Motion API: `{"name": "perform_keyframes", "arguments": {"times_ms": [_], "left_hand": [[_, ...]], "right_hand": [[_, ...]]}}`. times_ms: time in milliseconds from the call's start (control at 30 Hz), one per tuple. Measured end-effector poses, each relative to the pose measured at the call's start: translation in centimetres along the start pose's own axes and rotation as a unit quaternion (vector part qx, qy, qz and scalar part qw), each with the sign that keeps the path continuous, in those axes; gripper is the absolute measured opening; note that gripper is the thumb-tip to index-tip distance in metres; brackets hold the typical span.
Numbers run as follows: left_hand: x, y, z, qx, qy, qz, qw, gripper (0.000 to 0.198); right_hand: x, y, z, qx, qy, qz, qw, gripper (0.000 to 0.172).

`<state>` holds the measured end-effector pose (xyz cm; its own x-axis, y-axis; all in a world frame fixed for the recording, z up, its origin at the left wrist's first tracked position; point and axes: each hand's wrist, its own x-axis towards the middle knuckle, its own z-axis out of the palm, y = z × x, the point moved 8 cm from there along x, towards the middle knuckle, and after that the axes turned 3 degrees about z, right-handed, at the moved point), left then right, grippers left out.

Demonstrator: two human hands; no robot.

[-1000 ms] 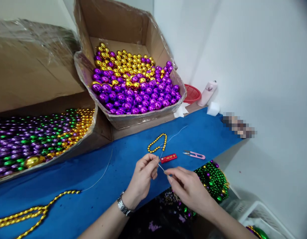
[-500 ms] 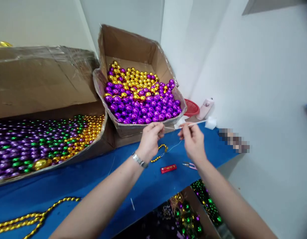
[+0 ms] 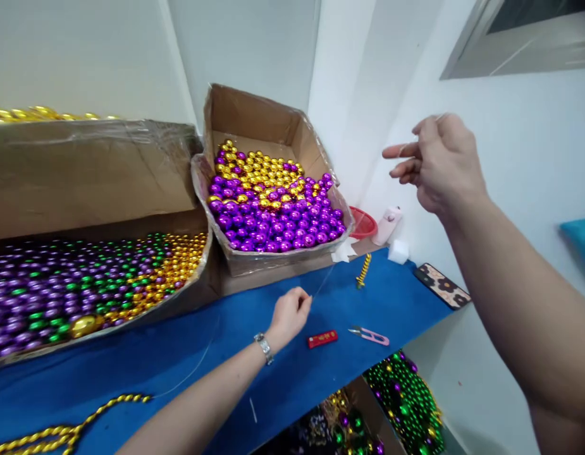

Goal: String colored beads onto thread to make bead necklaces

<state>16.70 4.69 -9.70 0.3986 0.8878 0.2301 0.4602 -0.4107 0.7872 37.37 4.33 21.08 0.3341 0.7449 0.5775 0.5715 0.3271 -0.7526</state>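
My left hand [image 3: 291, 309], with a metal watch on its wrist, is closed in a pinch above the blue table. It grips a thin clear thread [image 3: 324, 281] that runs up to the right. Raised high by the white wall is my right hand [image 3: 446, 161], thumb and forefinger pinched on a fine thread, its other fingers loosely bent. Between the hands, a short strand of gold beads [image 3: 363, 272] shows above the table; whether it hangs or lies there I cannot tell. Below are a red box-like piece [image 3: 322, 339] and pink thread snips [image 3: 369, 335].
Gold and purple beads fill one cardboard box [image 3: 266, 261]; smaller mixed beads fill another box [image 3: 90, 180]. Longer gold bead strands [image 3: 78, 430] lie front left. A phone [image 3: 443, 285], white block [image 3: 398, 251] and red basket [image 3: 363, 222] stand right. Green beads [image 3: 406, 401] are below the table edge.
My right hand has swung up and right, away from the left. My left hand has dropped lower. The short gold bead strand has shifted right and straightened.
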Motion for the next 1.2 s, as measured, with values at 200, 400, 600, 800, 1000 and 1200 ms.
{"name": "perform_keyframes", "arguments": {"times_ms": [200,400,600,800,1000,1200], "left_hand": [[-5.6,-0.6,-1.9,0.080,-0.105,0.020,0.991,0.009],[-9.2,1.6,-14.8,0.088,-0.118,0.056,0.988,0.023],[-9.3,-4.6,-30.8,0.283,0.017,-0.076,0.956,0.031],[-10.2,-11.6,-33.7,0.326,-0.070,-0.131,0.934,0.023],[-9.7,-12.4,-31.9,0.269,-0.134,-0.103,0.948,0.024],[-7.2,-11.6,-31.4,0.212,-0.134,-0.083,0.964,0.030]], "right_hand": [[-7.8,0.8,5.4,0.023,-0.096,0.018,0.995,0.035],[-19.5,6.3,13.5,0.045,-0.315,0.110,0.942,0.035],[-29.7,7.8,20.9,0.118,-0.468,0.216,0.849,0.041],[-32.5,5.5,24.8,0.122,-0.523,0.213,0.816,0.047],[-32.3,5.7,26.1,0.099,-0.517,0.217,0.822,0.051],[-32.3,5.8,27.1,0.108,-0.469,0.216,0.850,0.049]]}}
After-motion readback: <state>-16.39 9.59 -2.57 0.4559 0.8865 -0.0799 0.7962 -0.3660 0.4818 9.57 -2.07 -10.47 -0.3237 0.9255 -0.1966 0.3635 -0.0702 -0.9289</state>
